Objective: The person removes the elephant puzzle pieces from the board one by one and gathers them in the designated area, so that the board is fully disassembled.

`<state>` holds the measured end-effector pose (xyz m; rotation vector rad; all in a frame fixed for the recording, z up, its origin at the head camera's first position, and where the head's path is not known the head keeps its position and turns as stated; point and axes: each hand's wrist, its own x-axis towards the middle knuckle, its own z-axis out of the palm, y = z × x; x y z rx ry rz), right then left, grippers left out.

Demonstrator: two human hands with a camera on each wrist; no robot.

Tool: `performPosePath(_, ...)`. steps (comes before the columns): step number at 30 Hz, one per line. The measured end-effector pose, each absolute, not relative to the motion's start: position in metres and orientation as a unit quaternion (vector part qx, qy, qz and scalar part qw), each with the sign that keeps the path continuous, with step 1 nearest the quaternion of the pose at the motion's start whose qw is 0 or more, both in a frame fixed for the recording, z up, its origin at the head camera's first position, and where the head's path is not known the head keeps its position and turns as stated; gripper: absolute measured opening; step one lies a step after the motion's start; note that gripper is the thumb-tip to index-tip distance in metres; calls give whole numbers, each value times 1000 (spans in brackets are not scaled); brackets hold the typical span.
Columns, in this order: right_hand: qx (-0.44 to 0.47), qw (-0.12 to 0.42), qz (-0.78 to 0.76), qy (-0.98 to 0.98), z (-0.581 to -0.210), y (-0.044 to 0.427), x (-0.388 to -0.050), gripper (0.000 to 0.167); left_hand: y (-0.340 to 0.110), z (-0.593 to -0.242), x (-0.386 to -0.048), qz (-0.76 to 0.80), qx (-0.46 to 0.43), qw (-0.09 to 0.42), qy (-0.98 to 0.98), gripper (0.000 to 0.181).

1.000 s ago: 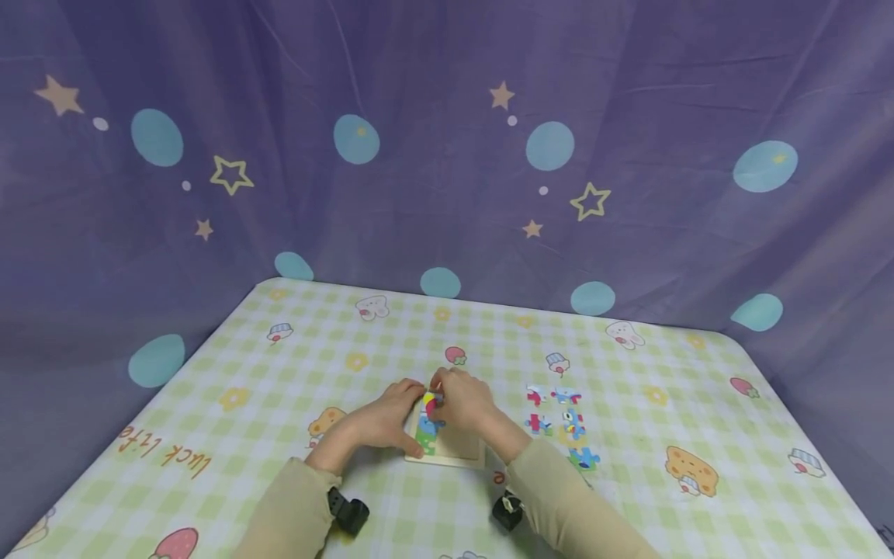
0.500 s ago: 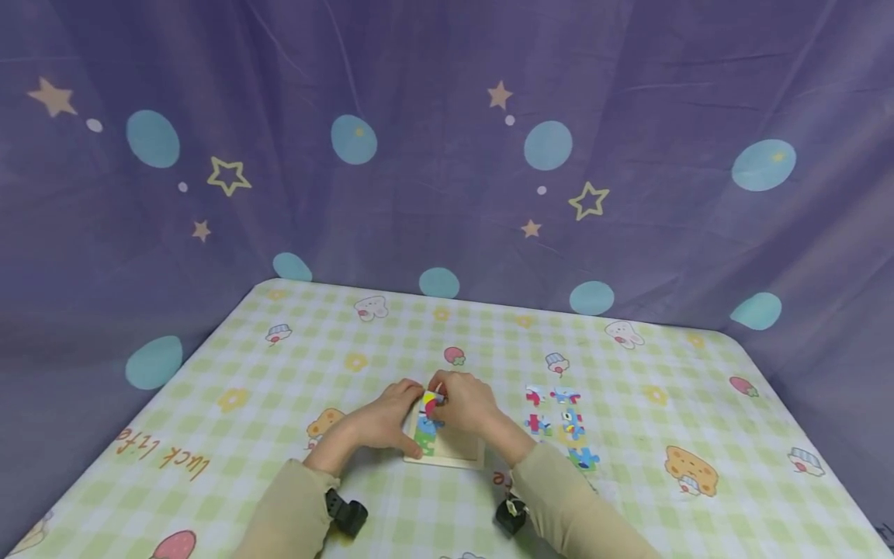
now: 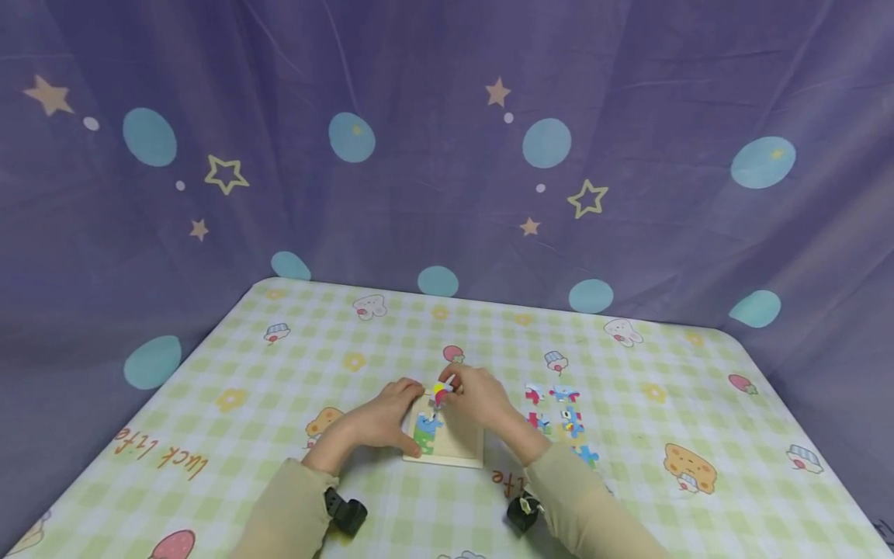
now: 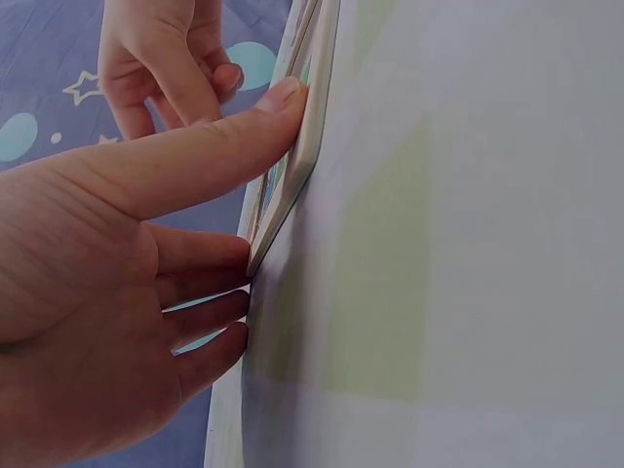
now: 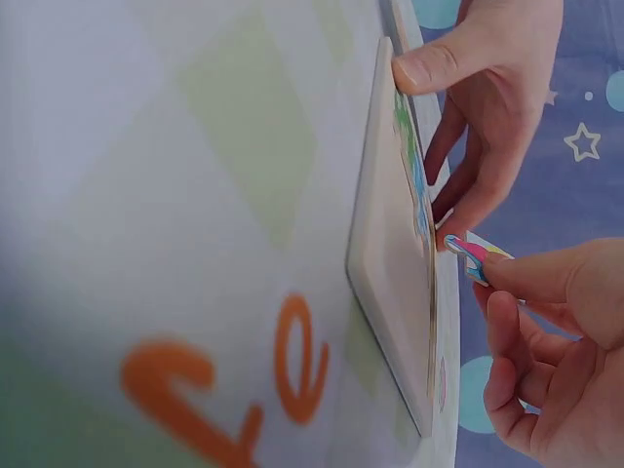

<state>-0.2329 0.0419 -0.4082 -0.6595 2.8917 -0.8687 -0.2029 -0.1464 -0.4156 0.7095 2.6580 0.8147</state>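
Observation:
A shallow wooden puzzle board point(image 3: 461, 449) lies on the table between my hands. Along its left side sit pieces with a blue and green picture point(image 3: 426, 432). My left hand point(image 3: 380, 417) holds the board by its left side, thumb on the near corner and fingers at the far part of the edge. Between thumb and fingertips, my right hand point(image 3: 480, 397) pinches a yellow, red and blue puzzle piece point(image 3: 441, 393). In the right wrist view that puzzle piece point(image 5: 473, 255) is tilted and raised off the board's surface.
Several loose puzzle pieces point(image 3: 572, 421) lie in two rough columns right of the board, partly beside my right forearm. A checked tablecloth point(image 3: 335, 473) covers the table. Behind its far edge hangs a purple curtain point(image 3: 433, 155).
My right hand has lifted the yellow and red puzzle piece from the board's upper left and moved it slightly right. My left hand has stayed on the board.

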Motion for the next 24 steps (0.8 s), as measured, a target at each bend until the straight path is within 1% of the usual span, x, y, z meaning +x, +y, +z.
performPosePath(9, -214, 10, -300, 929, -405, 63, -233, 16, -146, -415, -202, 279, 242, 137, 919, 87)
performPosePath(24, -154, -12, -319, 935, -405, 104, -239, 12, -146, -414, -200, 285, 236, 138, 919, 89)
